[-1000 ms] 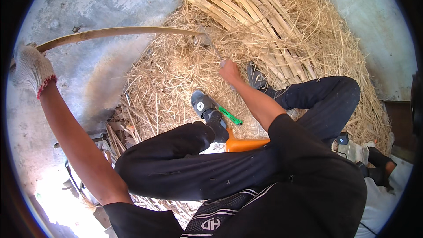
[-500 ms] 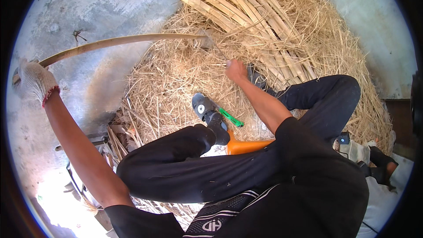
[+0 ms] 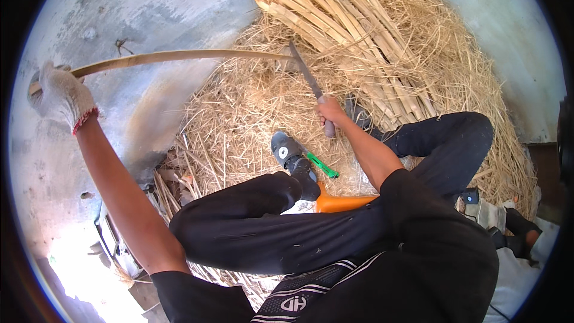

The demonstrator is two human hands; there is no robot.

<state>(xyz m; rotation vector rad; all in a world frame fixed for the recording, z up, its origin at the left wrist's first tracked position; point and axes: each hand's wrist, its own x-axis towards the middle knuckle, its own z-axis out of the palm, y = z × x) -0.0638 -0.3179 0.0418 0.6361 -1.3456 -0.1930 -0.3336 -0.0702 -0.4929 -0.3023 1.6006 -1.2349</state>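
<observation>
My left hand, in a white knitted glove with a red cuff, is closed around one end of a long, thin bamboo strip. The strip bows gently across to the right, over the metal sheet and the shavings. My bare right hand grips the handle of a long, narrow knife, its dark blade pointing up and to the left. The blade's tip area meets or overlaps the strip's far end; I cannot tell whether they touch. Part of the knife's handle shows below my fist.
A bundle of split bamboo strips lies on a heap of pale shavings. Grey metal sheets flank it. Near my shoe are a green-handled tool and an orange plastic piece. Another person's foot shows at the right.
The knife, a blur before, now shows clearly, with its handle turned into view below my right fist. The whole view has shifted slightly; my left hand still holds the strip's end.
</observation>
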